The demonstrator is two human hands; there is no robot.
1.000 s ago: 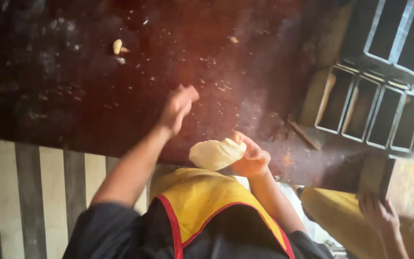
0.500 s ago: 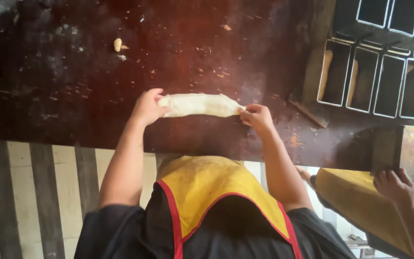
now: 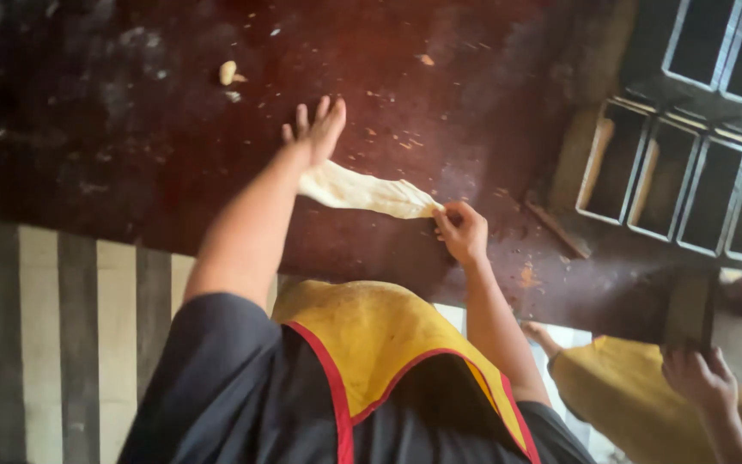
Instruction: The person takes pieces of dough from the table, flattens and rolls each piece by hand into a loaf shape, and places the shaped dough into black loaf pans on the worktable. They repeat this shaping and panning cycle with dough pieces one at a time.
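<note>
I see a strip of pale dough (image 3: 362, 191) lying stretched out on the dark red bench (image 3: 130, 155). It sits near the middle of the picture and runs from 10 o'clock down to 4 o'clock.

My left hand (image 3: 315, 133) is flat and open, with the fingers spread and pointing to 12 o'clock. Its heel presses on the top end of the dough. My right hand (image 3: 463, 232) is at the other end, at 4 o'clock from the left one. Its fingers are curled and pinch the tip of the dough.

A small lump (image 3: 228, 72) of dough lies on the bench at 11 o'clock from my left hand, well apart from it. Little crumbs are scattered around the bench.

At 3 o'clock from the dough stand rows of metal tins (image 3: 689, 189) with deep boxes. Two of the boxes seem to have something pale inside, but I cannot tell what it is.

I wear a yellow apron (image 3: 371, 335) with a red edge over a dark shirt.

Down at 4 o'clock, another person's hand (image 3: 697, 378) holds a dark block. I cannot tell what the block is.
</note>
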